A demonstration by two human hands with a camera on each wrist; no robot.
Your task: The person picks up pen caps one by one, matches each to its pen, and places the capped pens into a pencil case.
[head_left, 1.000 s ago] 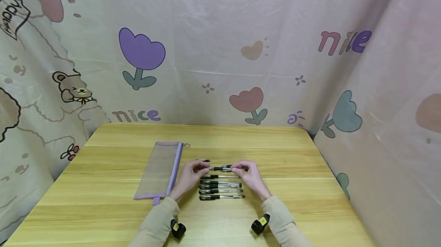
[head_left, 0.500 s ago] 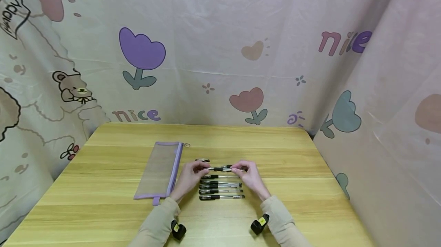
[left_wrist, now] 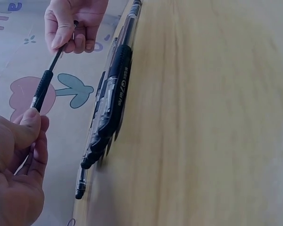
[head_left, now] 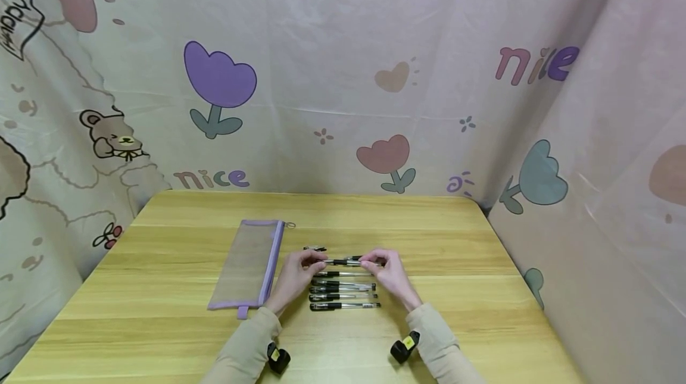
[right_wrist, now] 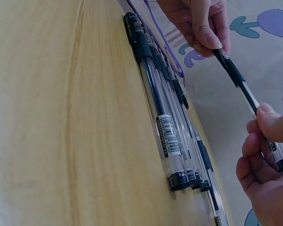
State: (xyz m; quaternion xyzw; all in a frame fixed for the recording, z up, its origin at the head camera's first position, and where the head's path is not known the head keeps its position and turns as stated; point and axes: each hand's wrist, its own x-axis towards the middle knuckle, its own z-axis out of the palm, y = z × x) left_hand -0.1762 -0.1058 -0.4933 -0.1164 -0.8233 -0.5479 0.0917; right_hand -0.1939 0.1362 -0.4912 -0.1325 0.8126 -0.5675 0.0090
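A clear gel pen with a black grip (head_left: 340,262) is held level between both hands, raised off the table. My left hand (head_left: 296,277) pinches its cap end between thumb and fingers. The other end is pinched by my right hand (head_left: 389,277), as the right wrist view shows, where the pen's black tip plug (right_wrist: 281,165) pokes out past the fingers. Below the hands lies a row of several similar capped pens (head_left: 343,306), side by side across the table. The nearest one carries a barcode label (right_wrist: 169,135). Another pen (head_left: 315,248) lies behind my left hand, partly hidden.
To the left of the pens lies a flat mesh zip pouch (head_left: 249,265) with purple trim and a ring at its far corner. The wooden table (head_left: 439,241) ends at a patterned cloth (head_left: 321,74) hung behind it and along both sides.
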